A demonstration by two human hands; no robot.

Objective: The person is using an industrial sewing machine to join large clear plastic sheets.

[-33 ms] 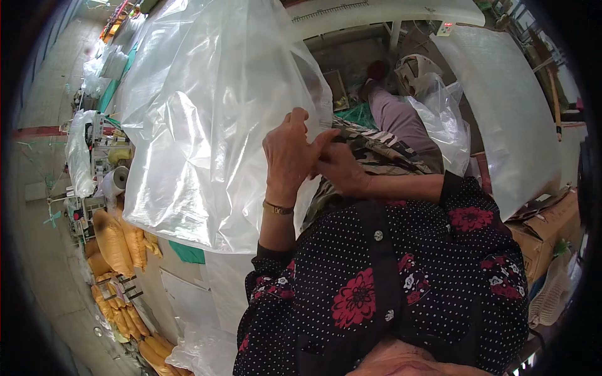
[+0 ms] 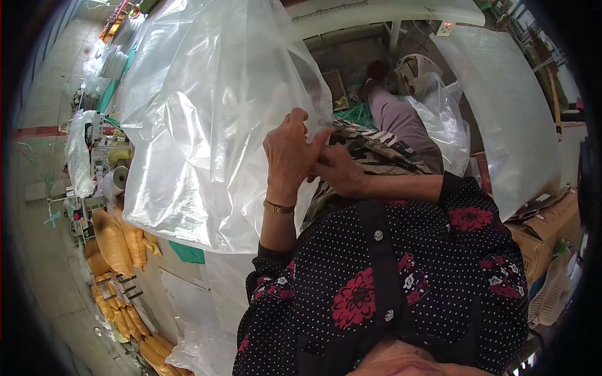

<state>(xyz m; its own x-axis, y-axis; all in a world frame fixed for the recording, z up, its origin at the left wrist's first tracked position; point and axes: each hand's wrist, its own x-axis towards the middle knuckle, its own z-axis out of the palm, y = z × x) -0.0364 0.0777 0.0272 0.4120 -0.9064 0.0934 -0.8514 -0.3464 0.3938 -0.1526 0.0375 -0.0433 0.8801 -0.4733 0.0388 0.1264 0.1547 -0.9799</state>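
Note:
A large sheet of clear plastic film (image 2: 188, 138) hangs in shiny folds on my left. In front of it my left hand (image 2: 287, 149) is raised, with a gold-coloured wristwatch (image 2: 278, 207) on the wrist. Its thumb stands out apart from the bent fingers, and I see nothing held in it. My right hand (image 2: 342, 169) comes in from the right, its fingers closed together against the left hand below the thumb. Whatever those fingertips may pinch is hidden. Camouflage-patterned cloth (image 2: 376, 150) lies over my lap just beyond the right hand.
A pale machine table (image 2: 389, 15) spans the far side. More film (image 2: 501, 113) hangs at right, above a cardboard box (image 2: 549, 235). Crumpled clear plastic (image 2: 442, 119) lies beside my leg. Yellow filled sacks (image 2: 113, 241) and a white roll (image 2: 115, 180) stand at left.
My right hand has shifted slightly down, its fingers drawn in a little closer to the left hand. The left hand and the film look almost unchanged.

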